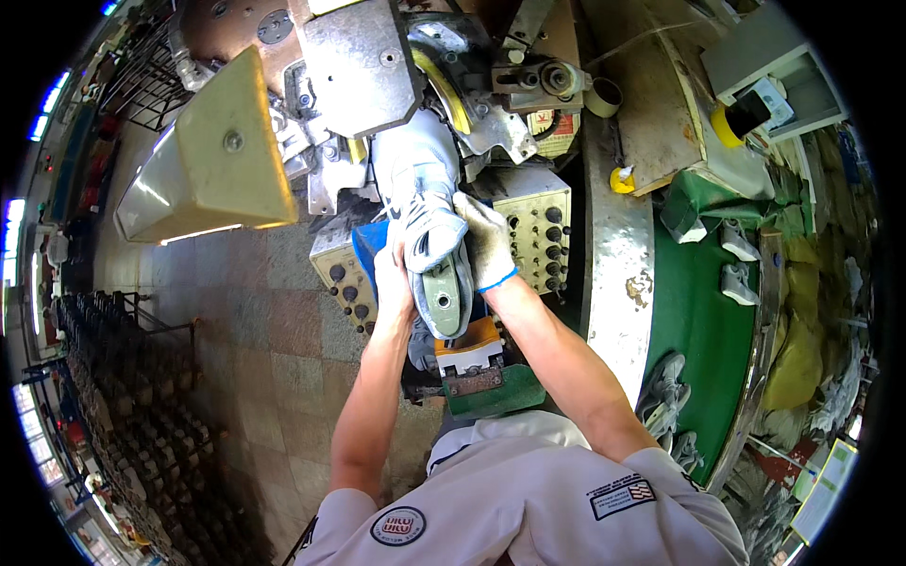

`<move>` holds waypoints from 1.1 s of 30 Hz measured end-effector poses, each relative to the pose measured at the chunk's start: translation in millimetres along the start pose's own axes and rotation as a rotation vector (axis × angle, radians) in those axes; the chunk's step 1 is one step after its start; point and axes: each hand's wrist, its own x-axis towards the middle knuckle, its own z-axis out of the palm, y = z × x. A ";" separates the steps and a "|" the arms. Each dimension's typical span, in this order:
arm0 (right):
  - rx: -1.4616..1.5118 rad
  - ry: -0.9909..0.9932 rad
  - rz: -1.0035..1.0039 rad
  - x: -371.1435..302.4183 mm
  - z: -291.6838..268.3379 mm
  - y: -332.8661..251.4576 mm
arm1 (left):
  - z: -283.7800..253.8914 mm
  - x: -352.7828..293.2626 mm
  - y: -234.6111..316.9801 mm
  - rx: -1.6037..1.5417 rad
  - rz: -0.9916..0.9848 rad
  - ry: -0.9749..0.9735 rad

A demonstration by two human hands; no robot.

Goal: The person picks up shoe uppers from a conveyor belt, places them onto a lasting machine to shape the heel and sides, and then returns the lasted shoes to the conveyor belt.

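Observation:
A pale grey-blue shoe upper [434, 236] sits over a green shoe last [441, 292], whose top with a round hole faces me. Its toe end reaches in under the metal head of a machine [359, 71]. Bare, my left hand [393, 275] is closed around the shoe's left side. My right hand [487, 241], in a white glove with a blue cuff, grips the opposite side near the laces. Some fingertips of both hands are hidden by the shoe. Below the heel is an orange and metal machine support [469, 351].
Control boxes with black knobs [538, 236] flank the shoe. A yellowish machine cover [212, 160] juts out at left. To the right, a metal ledge [618, 274] borders a green conveyor belt [694, 292] carrying grey shoes [665, 387]. Dark racks [142, 415] stand at far left.

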 end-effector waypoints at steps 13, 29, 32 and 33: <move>-0.116 0.006 0.078 12.1 -11.3 -6.5 | 23.3 6.2 -23.7 -0.282 0.083 0.021; -0.265 0.266 -0.027 -144.2 -192.5 -70.7 | -83.5 -124.8 -183.3 1.050 -0.176 0.587; -0.281 0.257 0.018 -152.3 -176.8 -67.3 | -95.9 -121.0 -174.8 1.183 -0.261 0.525; -0.265 0.230 0.031 -153.0 -175.8 -67.1 | -101.3 -122.1 -171.6 1.223 -0.254 0.482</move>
